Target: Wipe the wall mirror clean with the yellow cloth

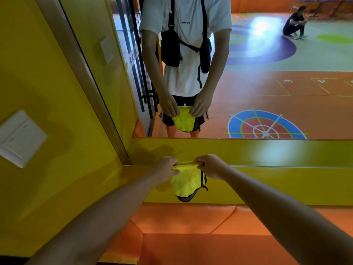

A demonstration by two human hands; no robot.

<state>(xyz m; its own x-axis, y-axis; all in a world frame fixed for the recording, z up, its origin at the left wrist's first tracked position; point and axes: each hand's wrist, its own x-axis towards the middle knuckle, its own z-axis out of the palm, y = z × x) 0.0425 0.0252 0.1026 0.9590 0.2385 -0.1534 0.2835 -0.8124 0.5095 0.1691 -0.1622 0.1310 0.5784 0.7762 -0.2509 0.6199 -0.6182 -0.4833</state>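
Left hand [168,167] and right hand [210,166] gripped the bunched top edge of the black-trimmed yellow cloth [186,181].
Forearms reached forward; it hung before the yellow ledge [267,152] under the wall mirror [267,83], above orange padding [191,222].

White switch plate [21,137]: was mounted on the yellow wall [47,73], left of frame. Yellow ledge [286,152]: ran across centre and right. Orange padded bench [191,236]: lay along the bottom, seamed into panels.
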